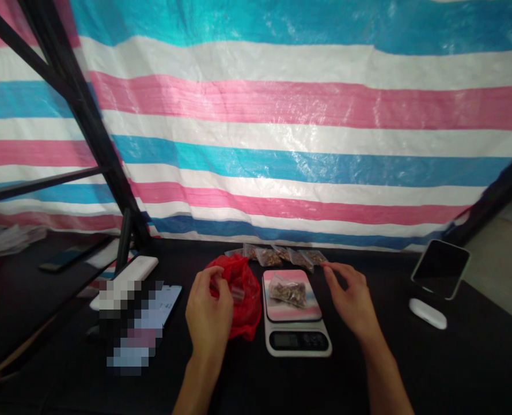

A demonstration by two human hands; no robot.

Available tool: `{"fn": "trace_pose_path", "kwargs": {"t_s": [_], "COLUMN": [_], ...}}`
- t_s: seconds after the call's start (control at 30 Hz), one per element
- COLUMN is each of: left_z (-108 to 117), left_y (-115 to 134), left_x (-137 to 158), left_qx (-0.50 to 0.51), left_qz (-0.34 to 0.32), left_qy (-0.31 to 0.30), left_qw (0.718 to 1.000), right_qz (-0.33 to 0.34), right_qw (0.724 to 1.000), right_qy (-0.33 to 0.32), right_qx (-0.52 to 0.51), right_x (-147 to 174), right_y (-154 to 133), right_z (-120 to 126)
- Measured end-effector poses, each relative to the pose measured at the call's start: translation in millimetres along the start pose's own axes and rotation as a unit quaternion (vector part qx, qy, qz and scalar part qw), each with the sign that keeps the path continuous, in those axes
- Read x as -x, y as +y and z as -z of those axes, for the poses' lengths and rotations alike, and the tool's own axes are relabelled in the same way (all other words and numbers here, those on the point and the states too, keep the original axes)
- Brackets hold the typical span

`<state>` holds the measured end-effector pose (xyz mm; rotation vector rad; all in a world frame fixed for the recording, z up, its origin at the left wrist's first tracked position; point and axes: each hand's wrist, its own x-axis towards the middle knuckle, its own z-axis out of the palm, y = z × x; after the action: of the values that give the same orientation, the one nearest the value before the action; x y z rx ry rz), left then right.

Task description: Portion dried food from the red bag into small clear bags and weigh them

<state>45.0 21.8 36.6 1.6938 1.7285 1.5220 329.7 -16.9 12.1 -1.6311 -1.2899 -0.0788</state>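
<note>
The red plastic bag (247,314) lies crumpled on the black worktop (351,380), in front of the far edge's middle stretch. The left hand (210,300) is at its opening, fingers curled; a small clear plastic piece (237,295) shows beside the fingertips, but I cannot tell whether this grip is closed on anything. Just right of the bag stands a white scale (296,353) with a filled clear packet (288,291) lying on its plate. Behind the scale, near the far edge, a row of similar packets (268,257) lies partly overlapping. The right hand (349,294) reaches the row's right end, thumb and forefinger tips close together at the last packet's corner; whether its grip pinches it cannot be told.

Toward the left side lie a phone (172,302) with a lit screen and a long white object (145,271), both partly pixelated. Near the right edge are a dark-faced device (441,269) and a white oval item (428,314). A striped sheet (303,104) hangs beyond the far edge.
</note>
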Motion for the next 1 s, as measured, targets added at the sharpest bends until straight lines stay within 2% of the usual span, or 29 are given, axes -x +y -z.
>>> {"fn": "trace_pose_path", "kwargs": {"t_s": [0.5, 0.77, 1.0], "left_z": [8, 11, 13], "left_y": [-2, -5, -5], "left_x": [-5, -6, -8], "left_qx": [-0.015, -0.028, -0.037], "left_qz": [0.019, 0.007, 0.005], "left_qy": [-0.005, 0.004, 0.005], "left_qw": [1.0, 1.0, 0.999], "right_qz": [0.003, 0.02, 0.028], "right_qw": [0.998, 0.997, 0.986], "right_qy": [-0.056, -0.078, -0.164], "right_qx": [0.007, -0.001, 0.009], "right_x": [4, 4, 17], "right_y": [-21, -28, -36], "right_z": [-18, -21, -28]}}
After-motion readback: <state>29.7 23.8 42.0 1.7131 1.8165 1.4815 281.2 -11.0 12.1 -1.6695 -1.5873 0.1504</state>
